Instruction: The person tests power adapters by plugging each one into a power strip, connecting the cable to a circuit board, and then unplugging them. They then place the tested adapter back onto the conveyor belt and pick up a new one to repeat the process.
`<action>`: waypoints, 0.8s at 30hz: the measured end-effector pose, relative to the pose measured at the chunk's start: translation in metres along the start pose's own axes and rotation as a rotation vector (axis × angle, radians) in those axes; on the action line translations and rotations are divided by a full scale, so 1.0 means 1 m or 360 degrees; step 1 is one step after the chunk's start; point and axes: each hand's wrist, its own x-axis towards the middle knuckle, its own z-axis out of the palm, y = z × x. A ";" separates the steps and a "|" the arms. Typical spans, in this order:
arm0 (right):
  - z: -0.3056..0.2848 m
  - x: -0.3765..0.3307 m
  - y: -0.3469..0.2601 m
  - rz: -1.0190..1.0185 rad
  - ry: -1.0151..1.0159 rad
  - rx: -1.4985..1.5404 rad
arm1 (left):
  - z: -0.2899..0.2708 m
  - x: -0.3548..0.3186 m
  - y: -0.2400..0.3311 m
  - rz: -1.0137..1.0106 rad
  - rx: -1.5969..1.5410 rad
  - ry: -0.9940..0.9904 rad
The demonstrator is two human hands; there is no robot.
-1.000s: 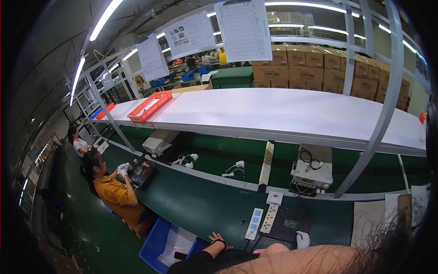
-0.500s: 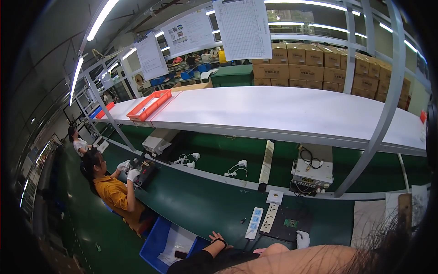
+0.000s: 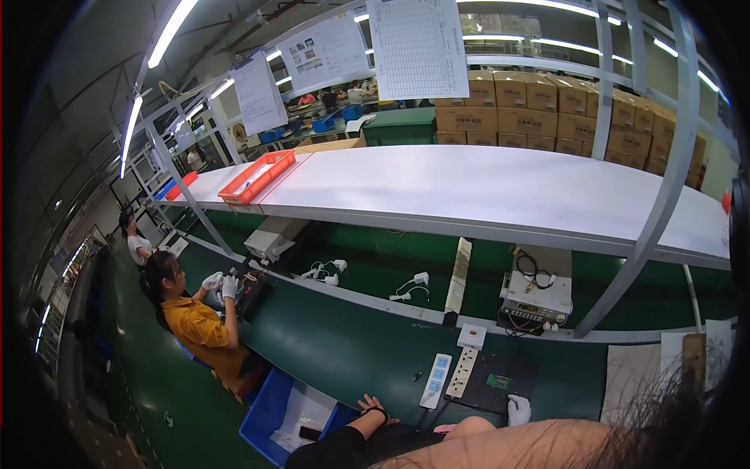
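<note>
The gloved right hand (image 3: 518, 409) rests open beside 1 stiff, light, probably fragile black fixture plate (image 3: 492, 381); grip its edges. Left hand (image 3: 373, 406) lies open.

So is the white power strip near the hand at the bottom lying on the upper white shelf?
No. The white power strip lies on the green workbench, beside the black mat, well below the upper white shelf.

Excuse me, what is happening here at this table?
A person sits at a green workbench. The left hand rests bare on the bench beside a white power strip. The right hand, in a white glove, touches the edge of a dark fixture plate. Further left, a co-worker in a yellow shirt handles a dark device with gloved hands.
</note>
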 end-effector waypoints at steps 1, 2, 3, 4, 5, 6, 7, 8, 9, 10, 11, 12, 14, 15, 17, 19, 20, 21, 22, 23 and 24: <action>0.000 0.000 0.000 0.0022 -0.0001 0.0017 | -0.001 0.000 0.000 0.0001 0.0012 -0.0003; 0.000 0.000 -0.001 0.0043 -0.0004 0.0034 | -0.002 0.000 0.000 0.0002 0.0023 -0.0007; 0.001 0.001 -0.003 0.0043 -0.0005 0.0034 | -0.002 0.000 0.000 0.0003 0.0035 -0.0011; 0.001 0.002 -0.004 0.0024 0.0004 0.0025 | -0.003 0.000 0.000 0.0002 0.0034 -0.0012; 0.001 0.002 -0.005 0.0005 0.0015 0.0015 | -0.004 -0.001 -0.001 -0.0002 0.0011 -0.0012; 0.002 0.003 -0.007 -0.0015 0.0024 0.0007 | -0.006 -0.003 -0.001 -0.0008 -0.0012 -0.0011; 0.003 0.005 -0.008 -0.0017 0.0022 0.0008 | -0.008 -0.004 -0.001 -0.0014 -0.0038 -0.0010; 0.003 0.004 -0.006 -0.0032 0.0018 0.0000 | -0.006 -0.005 -0.002 -0.0017 -0.0037 -0.0017; 0.003 0.004 -0.005 -0.0050 0.0013 -0.0006 | -0.005 -0.007 -0.002 -0.0010 -0.0028 0.0009; 0.003 0.004 -0.005 -0.0071 0.0007 -0.0010 | -0.004 -0.009 -0.003 -0.0005 -0.0024 0.0036; 0.003 0.004 -0.003 -0.0077 -0.0004 -0.0005 | -0.004 -0.010 -0.005 -0.0002 -0.0022 0.0064; 0.001 0.003 -0.001 -0.0082 0.0018 0.0000 | -0.006 -0.011 -0.004 -0.0013 -0.0034 0.0062; 0.000 0.002 0.000 -0.0126 0.0018 0.0024 | -0.009 -0.021 -0.004 -0.0003 -0.0116 0.0118; 0.002 0.002 -0.003 -0.0127 -0.0059 0.0035 | -0.006 -0.027 -0.006 -0.0020 -0.0151 0.0100; -0.001 0.000 -0.007 -0.0031 -0.0074 0.0031 | -0.005 -0.037 -0.003 -0.0070 -0.0212 0.0066; -0.005 -0.005 -0.012 0.0009 -0.0076 0.0039 | 0.001 -0.038 0.000 -0.0091 -0.0247 0.0084; -0.005 -0.003 -0.014 0.0017 -0.0063 0.0040 | 0.000 -0.035 0.002 -0.0108 -0.0218 0.0095; -0.005 -0.002 -0.016 0.0029 -0.0049 0.0039 | 0.001 -0.031 0.003 -0.0123 -0.0186 0.0103; -0.005 -0.002 -0.018 0.0044 -0.0035 0.0036 | 0.002 -0.028 0.004 -0.0136 -0.0150 0.0109; -0.005 -0.002 -0.019 0.0046 -0.0051 0.0039 | 0.005 -0.026 0.006 -0.0148 -0.0154 0.0097; -0.004 -0.001 -0.019 0.0062 -0.0040 0.0052 | -0.002 -0.030 0.009 -0.0137 -0.0114 0.0097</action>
